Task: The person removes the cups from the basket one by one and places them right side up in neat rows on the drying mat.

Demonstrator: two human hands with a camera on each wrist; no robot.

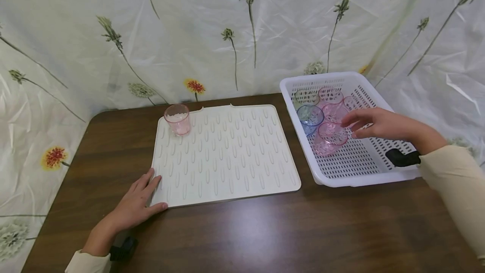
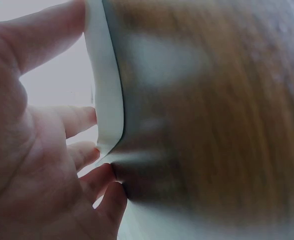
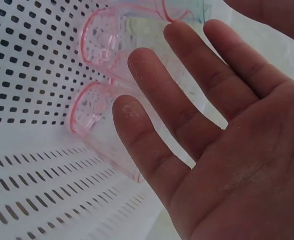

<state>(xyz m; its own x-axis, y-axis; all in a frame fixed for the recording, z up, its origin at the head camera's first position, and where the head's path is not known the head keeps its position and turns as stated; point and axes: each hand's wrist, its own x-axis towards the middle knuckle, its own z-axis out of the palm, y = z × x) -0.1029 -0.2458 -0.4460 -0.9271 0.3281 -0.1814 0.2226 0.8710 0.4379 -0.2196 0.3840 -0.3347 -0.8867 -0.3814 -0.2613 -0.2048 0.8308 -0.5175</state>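
Note:
My left hand (image 1: 130,209) rests at the near left corner of a white drying mat (image 1: 231,161), its fingers spread and fairly straight. In the left wrist view the thumb and fingertips touch the mat's edge (image 2: 109,95). A pink tinted glass (image 1: 179,123) stands on the mat's far left corner. My right hand (image 1: 369,123) hovers over a white plastic basket (image 1: 356,182) with nothing in it. Its fingertips are close to the rim of the nearest pink glass (image 1: 329,144). The right wrist view shows the fingers (image 3: 151,75) extended and apart, in front of pink glasses (image 3: 94,107).
Several more glasses cluster in the basket's left part, among them a blue one (image 1: 310,122) and a pale greenish one (image 1: 304,97). The dark wooden table (image 1: 257,239) ends at a floral curtain (image 1: 182,41) behind and to the left.

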